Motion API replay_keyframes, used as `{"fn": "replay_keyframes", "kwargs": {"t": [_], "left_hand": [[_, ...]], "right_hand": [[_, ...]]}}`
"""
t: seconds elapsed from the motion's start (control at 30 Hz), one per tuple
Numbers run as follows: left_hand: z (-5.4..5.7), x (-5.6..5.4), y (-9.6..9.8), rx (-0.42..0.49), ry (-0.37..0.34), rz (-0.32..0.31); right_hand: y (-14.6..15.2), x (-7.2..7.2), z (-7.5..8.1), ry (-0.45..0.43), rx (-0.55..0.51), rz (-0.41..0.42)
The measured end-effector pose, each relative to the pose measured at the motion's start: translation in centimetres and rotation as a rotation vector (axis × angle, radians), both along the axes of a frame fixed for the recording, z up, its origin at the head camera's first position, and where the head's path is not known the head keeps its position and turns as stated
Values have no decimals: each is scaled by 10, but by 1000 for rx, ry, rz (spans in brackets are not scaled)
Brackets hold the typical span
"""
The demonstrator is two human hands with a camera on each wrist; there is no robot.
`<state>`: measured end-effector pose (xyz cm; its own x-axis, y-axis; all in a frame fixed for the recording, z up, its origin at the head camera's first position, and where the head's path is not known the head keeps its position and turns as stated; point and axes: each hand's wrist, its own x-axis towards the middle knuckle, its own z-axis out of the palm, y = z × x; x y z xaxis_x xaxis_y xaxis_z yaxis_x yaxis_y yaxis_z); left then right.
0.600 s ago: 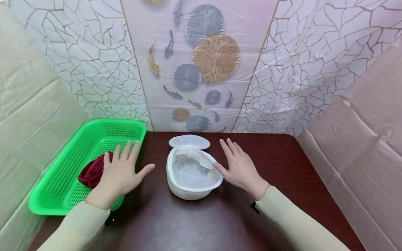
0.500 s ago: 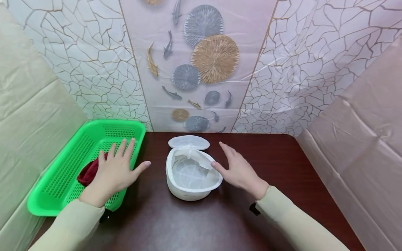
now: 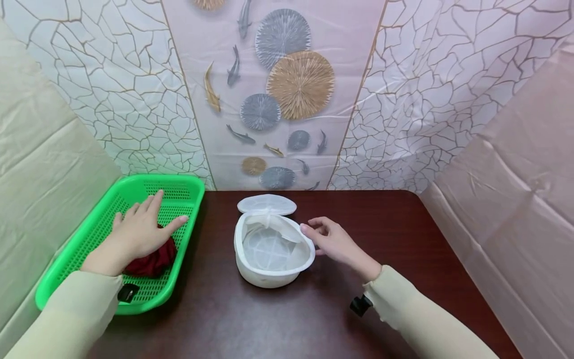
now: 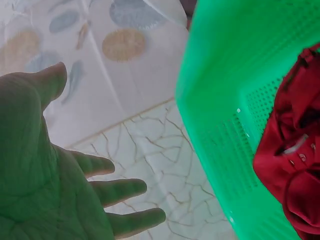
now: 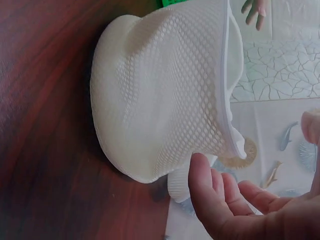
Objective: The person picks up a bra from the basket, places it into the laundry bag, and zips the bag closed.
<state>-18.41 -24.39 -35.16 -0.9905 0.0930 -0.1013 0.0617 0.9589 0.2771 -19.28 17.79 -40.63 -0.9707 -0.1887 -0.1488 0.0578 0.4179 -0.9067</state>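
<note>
A white mesh laundry bag [image 3: 267,279] stands upright on the table, its round lid [image 3: 266,204] folded back and its mouth facing up. My right hand [image 3: 336,243] is at the bag's right rim, fingers loosely bent outside it and thumb near the edge. In the right wrist view a gap shows between the thumb and the bag's rim [image 5: 227,100]. My left hand [image 3: 139,232] hovers over the green basket [image 3: 187,259] with fingers spread, holding nothing. Below it lies a crumpled dark red garment [image 3: 154,263] with straps and small fasteners [image 4: 300,150], partly hidden by the hand.
The dark brown table [image 3: 215,319] stretches between the basket and the right side. A patterned sheet [image 3: 287,99] hangs along the back, and pale cloth walls [image 3: 506,199] close in both sides. The basket stands against the left wall.
My left hand has moved left and slightly down over the basket, uncovering more of the garment. The right hand's fingers have bent in and dropped at the bag's rim. The view has shifted slightly.
</note>
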Motion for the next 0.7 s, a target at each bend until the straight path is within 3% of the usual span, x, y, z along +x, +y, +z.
{"fn": "replay_keyframes", "kwargs": {"t": [0.23, 0.5, 0.7], "left_hand": [[-7, -11, -23, 21, -65, 22], [-25, -20, -38, 72, -186, -16], [-40, -24, -51, 106, -254, -9]], "right_hand": [[-2, 0, -9, -10, 17, -19], [-4, 2, -11, -9, -33, -33], [-6, 1, -16, 2, -48, -6]]}}
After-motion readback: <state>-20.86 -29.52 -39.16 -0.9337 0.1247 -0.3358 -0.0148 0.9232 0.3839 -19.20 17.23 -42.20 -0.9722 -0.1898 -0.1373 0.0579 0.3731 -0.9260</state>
